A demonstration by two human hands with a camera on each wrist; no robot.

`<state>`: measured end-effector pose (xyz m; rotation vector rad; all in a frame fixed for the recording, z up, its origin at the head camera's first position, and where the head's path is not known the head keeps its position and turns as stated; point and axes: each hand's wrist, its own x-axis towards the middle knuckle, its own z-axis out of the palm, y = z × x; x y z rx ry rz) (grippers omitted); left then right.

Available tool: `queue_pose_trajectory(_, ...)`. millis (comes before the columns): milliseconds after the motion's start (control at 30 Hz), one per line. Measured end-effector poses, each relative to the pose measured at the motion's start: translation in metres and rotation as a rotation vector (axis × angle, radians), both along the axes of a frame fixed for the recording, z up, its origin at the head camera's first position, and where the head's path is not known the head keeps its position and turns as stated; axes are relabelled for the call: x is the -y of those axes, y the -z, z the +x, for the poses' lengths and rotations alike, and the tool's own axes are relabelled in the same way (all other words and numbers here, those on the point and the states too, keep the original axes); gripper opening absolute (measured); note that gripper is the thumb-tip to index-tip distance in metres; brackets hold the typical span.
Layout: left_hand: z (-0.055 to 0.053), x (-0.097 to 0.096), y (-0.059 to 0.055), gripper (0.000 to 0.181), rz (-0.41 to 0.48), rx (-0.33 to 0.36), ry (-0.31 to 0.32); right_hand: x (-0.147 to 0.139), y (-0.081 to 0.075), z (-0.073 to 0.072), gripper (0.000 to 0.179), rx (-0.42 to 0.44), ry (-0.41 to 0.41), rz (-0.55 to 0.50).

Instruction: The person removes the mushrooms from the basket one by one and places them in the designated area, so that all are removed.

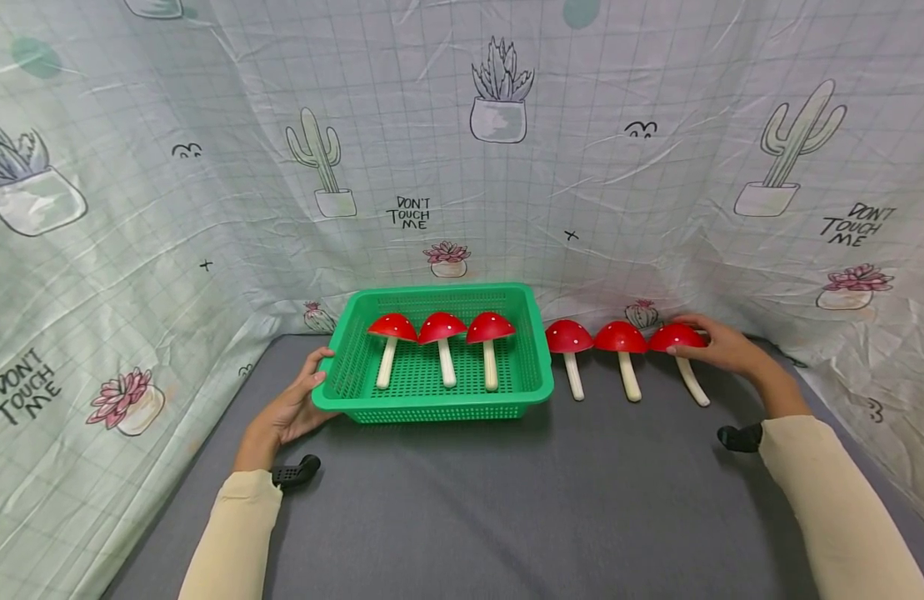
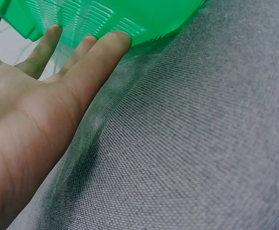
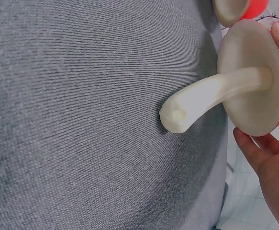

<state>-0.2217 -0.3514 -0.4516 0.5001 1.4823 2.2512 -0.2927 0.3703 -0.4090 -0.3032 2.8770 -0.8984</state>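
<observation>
My left hand [image 1: 295, 408] rests against the left end of a green plastic basket [image 1: 432, 402]. In the left wrist view its fairly straight fingers [image 2: 94, 60] touch the basket's slotted wall [image 2: 151, 17]. Over on the right, my right hand [image 1: 720, 343] holds the rightmost toy mushroom [image 1: 677, 335] by its red cap. The right wrist view shows thumb and fingers [image 3: 254, 148] on opposite sides of that cap, its pale underside and bent white stem [image 3: 201, 103] facing the camera. The stem's end is close to the grey cloth; contact cannot be told.
Three red-capped mushrooms [image 1: 442, 327] lie in a row inside the basket. Two more, a mushroom [image 1: 570, 336] and another mushroom [image 1: 621, 337], lie between basket and right hand. A printed curtain [image 1: 447, 167] stands behind the grey table surface [image 1: 462, 508].
</observation>
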Motion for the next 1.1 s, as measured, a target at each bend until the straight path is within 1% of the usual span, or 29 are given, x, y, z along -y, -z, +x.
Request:
queue_pose_trajectory(133, 0.000, 0.000, -0.001, 0.032, 0.009, 0.000, 0.011, -0.001, 0.001, 0.000, 0.083, -0.010, -0.008, 0.011)
queue_pose_trajectory(333, -0.002, -0.001, 0.000, 0.032, 0.011, -0.021, 0.031, -0.002, 0.003, 0.003, 0.080, -0.030, -0.028, -0.024)
queue_pose_trajectory(467, -0.002, -0.001, 0.001, 0.031, -0.003, -0.021, 0.022, -0.003, 0.002, 0.005, 0.076, -0.051, -0.041, -0.029)
queue_pose_trajectory(600, -0.002, 0.000, 0.002, 0.031, 0.001, -0.025, 0.021, -0.003, 0.000, 0.006, 0.076, -0.056, -0.030, -0.016)
queue_pose_trajectory(767, -0.003, 0.001, 0.003, 0.031, 0.012, -0.039, 0.033, -0.002, -0.006, 0.009, 0.080, -0.048, 0.003, 0.008)
queue_pose_trajectory(867, -0.002, 0.001, 0.003, 0.032, 0.008, -0.036, 0.025, -0.001, -0.012, 0.009, 0.079, -0.064, 0.017, 0.015)
queue_pose_trajectory(1100, 0.000, 0.001, 0.002, 0.031, 0.006, -0.022, 0.014, 0.012, -0.028, 0.009, 0.069, -0.134, -0.053, -0.013)
